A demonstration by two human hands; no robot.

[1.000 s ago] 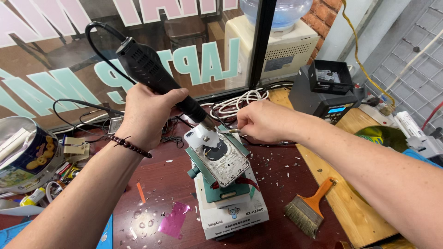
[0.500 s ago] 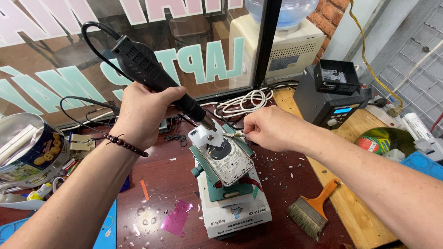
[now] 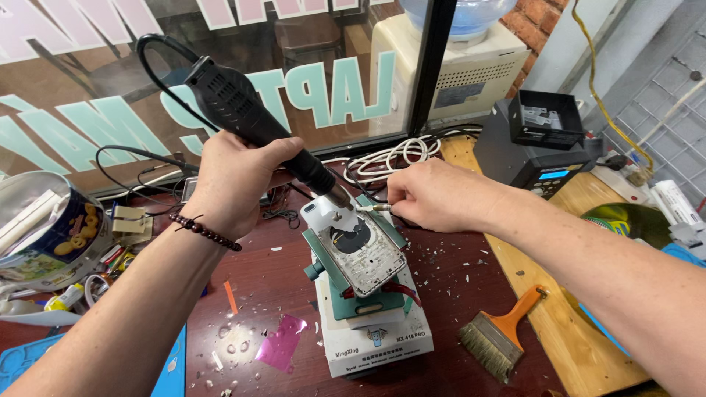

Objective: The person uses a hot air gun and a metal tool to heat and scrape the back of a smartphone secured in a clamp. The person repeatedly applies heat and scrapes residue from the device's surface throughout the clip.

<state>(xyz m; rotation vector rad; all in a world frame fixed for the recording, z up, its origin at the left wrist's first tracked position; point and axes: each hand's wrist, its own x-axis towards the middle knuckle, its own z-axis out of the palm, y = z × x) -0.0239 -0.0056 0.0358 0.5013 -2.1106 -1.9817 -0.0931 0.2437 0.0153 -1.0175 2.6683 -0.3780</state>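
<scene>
Fingers: my left hand (image 3: 234, 176) grips the hot-air handle (image 3: 250, 121); my right hand (image 3: 434, 195) pinches tweezers (image 3: 373, 208).
Hidden: I can't see tweezer tips on the phone (image 3: 364, 250).

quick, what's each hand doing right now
Left hand: closed around the black hot air gun.
Right hand: closed, pinching tweezers at the phone.

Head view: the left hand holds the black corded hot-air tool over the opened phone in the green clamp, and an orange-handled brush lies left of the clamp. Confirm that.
Not quite. In the head view the orange-handled brush lies right of the green clamp, not left. The rest holds: the left hand holds the black corded hot-air tool over the opened phone.
</scene>
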